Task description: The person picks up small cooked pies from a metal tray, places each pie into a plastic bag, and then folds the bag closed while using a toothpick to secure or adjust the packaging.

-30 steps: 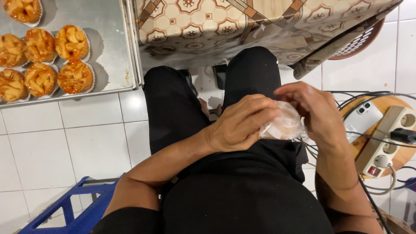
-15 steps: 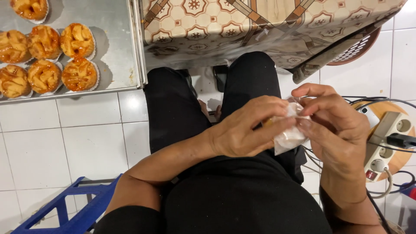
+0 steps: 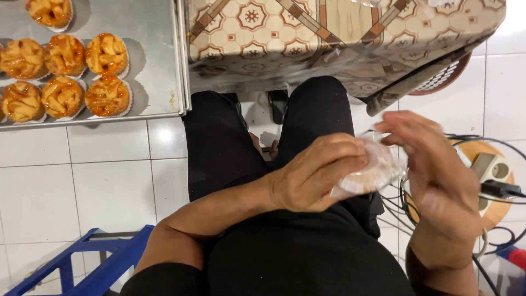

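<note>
My left hand (image 3: 320,172) grips a small pastry in a clear plastic wrapper (image 3: 372,172) over my lap. My right hand (image 3: 438,170) is at the wrapper's right side, blurred, with its fingers touching the plastic near the top. Whether the right hand grips the plastic is unclear. Both hands hover above my black trousers (image 3: 285,241).
A metal baking tray (image 3: 153,60) at top left holds several golden pastries in paper cups (image 3: 66,77). A table with a patterned cloth (image 3: 339,38) stands ahead. A power strip with cables (image 3: 493,175) lies on a round wooden board at right. A blue crate (image 3: 93,263) sits at lower left.
My right hand has shifted from pinching the wrapper's top to its right side, fingers spread more. The wrapped pastry now shows more clearly under the left hand's fingers.
</note>
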